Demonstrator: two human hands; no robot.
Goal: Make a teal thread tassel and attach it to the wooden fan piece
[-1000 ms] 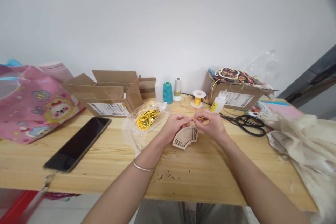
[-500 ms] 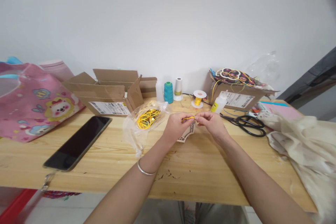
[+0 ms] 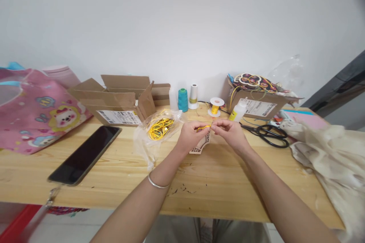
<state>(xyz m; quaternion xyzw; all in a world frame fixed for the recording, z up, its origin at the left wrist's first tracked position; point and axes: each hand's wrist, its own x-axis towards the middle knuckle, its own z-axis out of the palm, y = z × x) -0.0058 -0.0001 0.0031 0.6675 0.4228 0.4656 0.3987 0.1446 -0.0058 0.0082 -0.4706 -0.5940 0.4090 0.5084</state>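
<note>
Between my two hands runs a short yellow cord (image 3: pixel 204 127). My left hand (image 3: pixel 190 136) is closed, with thumb and fingers pinching the cord. Opposite it, my right hand (image 3: pixel 228 131) pinches the cord's other side between thumb and fingertips. A pale wooden cut-out piece (image 3: pixel 202 147) with a lattice edge hangs or rests just below the left fingers, partly hidden by that hand. Whether the cord is tied to this piece, I cannot tell. Left of my hands, a clear plastic bag (image 3: pixel 142 142) holds a tangle of yellow cord (image 3: pixel 160 128).
Behind my hands stand a teal thread cone (image 3: pixel 183 100), a white spool (image 3: pixel 193 95), a yellow thread reel (image 3: pixel 215 109) and a glue bottle (image 3: pixel 238 110). Black scissors (image 3: pixel 270 136) and cream cloth (image 3: pixel 327 159) lie right. A phone (image 3: pixel 85 154) and cardboard box (image 3: pixel 114 102) are left.
The wooden piece has shifted slightly left and turned a little under my left hand. Both hands stay nearly in place, still pinching the yellow cord.
</note>
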